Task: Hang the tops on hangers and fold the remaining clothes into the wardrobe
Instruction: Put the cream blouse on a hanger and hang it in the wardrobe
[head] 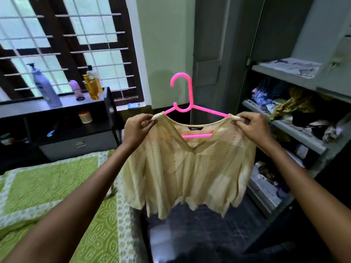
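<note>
one cream top (190,168) on one pink hanger (187,103), held up before wardrobe (284,128); left hand (136,128) pinches left shoulder; right hand (252,126) pinches right shoulder; four bottles (45,88) on surface (24,109)

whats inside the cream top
A pink plastic hanger sits inside the cream top: hook, sloping arms and part of the lower bar show at the neckline; its ends are covered by the shoulders.
</note>
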`<action>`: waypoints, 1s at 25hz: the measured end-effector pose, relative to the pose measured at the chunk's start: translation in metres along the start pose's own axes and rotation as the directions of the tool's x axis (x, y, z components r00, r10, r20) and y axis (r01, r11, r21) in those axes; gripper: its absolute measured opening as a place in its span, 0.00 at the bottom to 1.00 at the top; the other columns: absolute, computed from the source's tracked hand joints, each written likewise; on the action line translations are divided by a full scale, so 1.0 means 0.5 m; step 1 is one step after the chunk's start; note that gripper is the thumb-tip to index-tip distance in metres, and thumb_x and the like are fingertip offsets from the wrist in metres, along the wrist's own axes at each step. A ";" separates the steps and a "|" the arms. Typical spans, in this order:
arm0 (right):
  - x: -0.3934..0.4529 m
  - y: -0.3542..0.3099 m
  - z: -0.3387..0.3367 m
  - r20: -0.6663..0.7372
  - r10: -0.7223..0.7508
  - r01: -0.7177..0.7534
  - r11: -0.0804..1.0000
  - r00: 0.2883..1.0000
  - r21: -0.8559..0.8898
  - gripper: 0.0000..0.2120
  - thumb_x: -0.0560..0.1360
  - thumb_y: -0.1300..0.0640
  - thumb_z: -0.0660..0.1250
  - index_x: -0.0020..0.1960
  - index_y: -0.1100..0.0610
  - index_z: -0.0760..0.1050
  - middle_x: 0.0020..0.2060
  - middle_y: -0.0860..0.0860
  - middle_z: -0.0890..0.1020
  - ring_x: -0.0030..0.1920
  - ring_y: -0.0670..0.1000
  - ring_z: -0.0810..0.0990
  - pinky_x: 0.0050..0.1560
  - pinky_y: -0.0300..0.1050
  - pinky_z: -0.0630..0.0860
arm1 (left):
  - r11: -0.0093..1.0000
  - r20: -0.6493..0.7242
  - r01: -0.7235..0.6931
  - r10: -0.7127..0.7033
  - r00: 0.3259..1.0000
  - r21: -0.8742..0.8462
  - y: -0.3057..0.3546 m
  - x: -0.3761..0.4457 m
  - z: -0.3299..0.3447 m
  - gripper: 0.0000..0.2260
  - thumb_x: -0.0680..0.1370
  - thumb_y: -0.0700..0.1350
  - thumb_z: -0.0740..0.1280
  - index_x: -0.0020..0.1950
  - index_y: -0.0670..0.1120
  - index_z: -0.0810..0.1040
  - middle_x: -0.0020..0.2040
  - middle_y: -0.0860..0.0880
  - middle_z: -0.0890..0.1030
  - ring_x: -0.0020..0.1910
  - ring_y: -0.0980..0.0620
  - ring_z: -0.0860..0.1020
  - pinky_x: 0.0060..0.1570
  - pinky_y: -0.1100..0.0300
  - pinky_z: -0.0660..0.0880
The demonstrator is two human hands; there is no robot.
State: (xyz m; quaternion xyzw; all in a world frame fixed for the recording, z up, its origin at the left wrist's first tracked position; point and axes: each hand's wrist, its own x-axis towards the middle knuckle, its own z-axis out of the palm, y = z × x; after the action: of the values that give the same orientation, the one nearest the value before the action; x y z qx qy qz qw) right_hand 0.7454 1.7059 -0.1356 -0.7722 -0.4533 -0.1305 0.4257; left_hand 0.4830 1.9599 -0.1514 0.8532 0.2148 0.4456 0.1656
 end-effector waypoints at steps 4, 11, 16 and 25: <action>0.099 0.071 -0.011 -0.132 0.061 -0.071 0.995 0.989 -0.069 0.07 0.70 0.67 0.70 0.47 0.65 0.82 0.39 0.59 0.83 0.38 0.52 0.78 0.36 0.27 0.67 | 0.999 0.018 -0.034 0.035 0.999 -0.037 -0.014 0.148 0.140 0.08 0.73 0.45 0.71 0.47 0.41 0.83 0.39 0.45 0.82 0.38 0.48 0.78 0.38 0.58 0.69; 0.218 0.201 -0.033 -0.305 0.167 -0.220 0.964 0.938 -0.148 0.07 0.68 0.68 0.71 0.47 0.64 0.82 0.40 0.59 0.84 0.38 0.44 0.77 0.39 0.24 0.66 | 0.971 0.087 -0.125 0.145 0.986 -0.202 -0.027 0.372 0.385 0.08 0.73 0.46 0.72 0.47 0.42 0.83 0.38 0.45 0.82 0.38 0.48 0.77 0.39 0.58 0.69; 0.282 0.249 -0.085 -0.305 0.274 -0.332 0.930 0.912 -0.159 0.08 0.68 0.66 0.74 0.47 0.63 0.82 0.40 0.55 0.83 0.34 0.29 0.74 0.39 0.27 0.68 | 0.910 0.123 -0.216 0.274 0.954 -0.354 -0.012 0.549 0.551 0.09 0.73 0.46 0.72 0.49 0.43 0.84 0.41 0.47 0.83 0.40 0.50 0.77 0.41 0.62 0.68; 0.293 0.237 -0.216 -0.594 0.411 -0.558 0.826 0.691 -0.078 0.05 0.68 0.63 0.74 0.44 0.61 0.82 0.28 0.34 0.80 0.31 0.32 0.74 0.37 0.28 0.69 | 0.640 0.148 -0.335 0.579 0.802 -0.692 0.197 0.754 0.804 0.10 0.74 0.46 0.71 0.49 0.40 0.84 0.42 0.45 0.84 0.41 0.48 0.80 0.42 0.66 0.69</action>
State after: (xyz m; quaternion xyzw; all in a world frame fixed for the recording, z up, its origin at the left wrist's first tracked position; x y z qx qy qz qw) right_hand 0.9430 1.6814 -0.0481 -0.8403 -0.0676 -0.2865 0.4551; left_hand 1.0311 2.0333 -0.0652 0.8371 -0.2094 0.3558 0.3589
